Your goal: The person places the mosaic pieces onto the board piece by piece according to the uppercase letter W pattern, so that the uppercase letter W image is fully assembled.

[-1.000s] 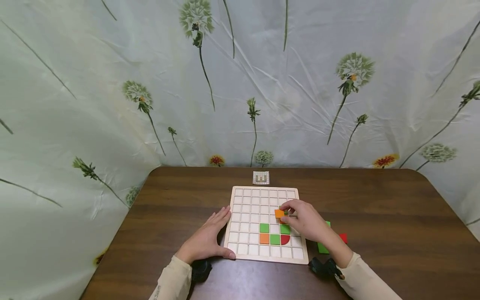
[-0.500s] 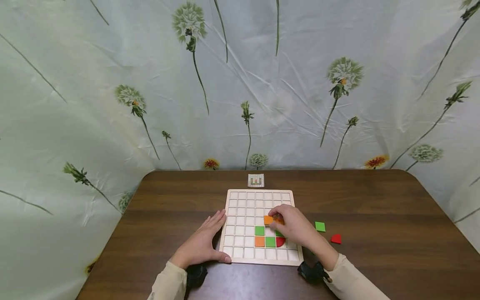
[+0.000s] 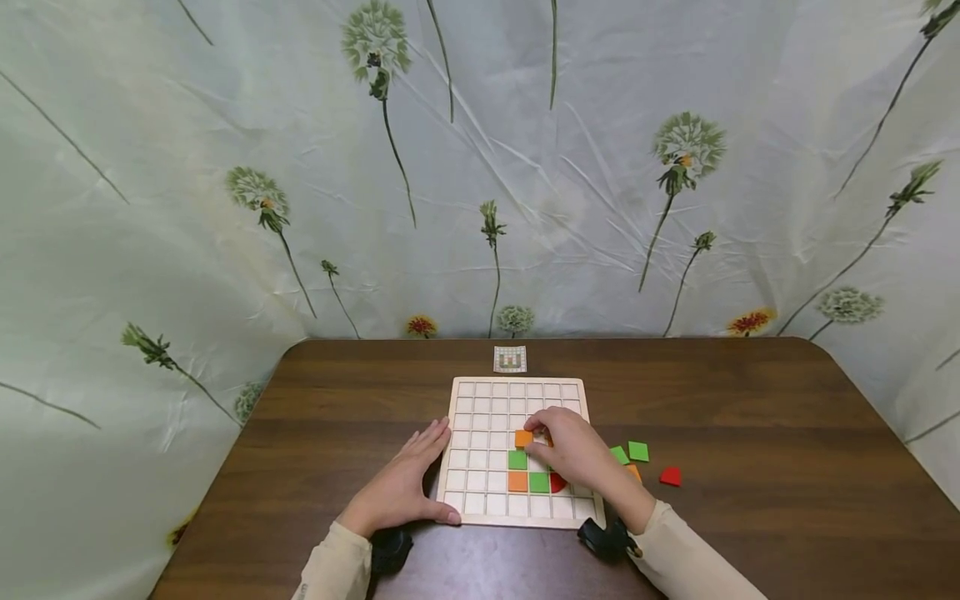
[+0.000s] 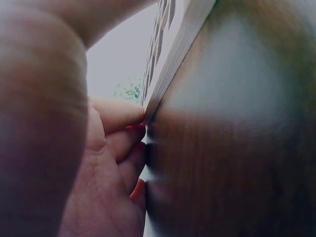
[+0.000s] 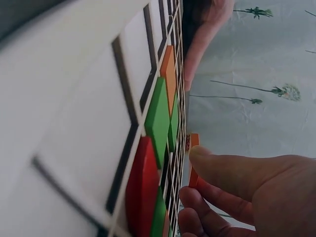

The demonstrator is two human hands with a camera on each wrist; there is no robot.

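Note:
My right hand (image 3: 573,450) pinches an orange square tile (image 3: 522,439) between thumb and fingers over the wooden grid board (image 3: 471,475). In the right wrist view the pinched orange tile (image 5: 195,140) is seen edge-on beside the board. Just below it in the head view, a green tile (image 3: 517,460) sits in a cell. Under that lie another orange tile (image 3: 517,481), a green tile (image 3: 539,482) and a rounded red piece (image 3: 557,482). More pieces are partly hidden under my right hand. My left hand (image 3: 397,486) rests against the board's left edge, fingers extended, thumb at the near corner.
Loose pieces lie right of the board: green tiles (image 3: 638,451), a partly covered orange piece (image 3: 633,472) and a red piece (image 3: 671,476). A small printed pattern card (image 3: 510,359) lies behind the board on the brown table (image 3: 360,392). A flowered cloth hangs behind.
My right hand has moved left across the board with the orange tile, uncovering loose pieces on the table. My left hand stays at the board's edge. The head view has shifted slightly.

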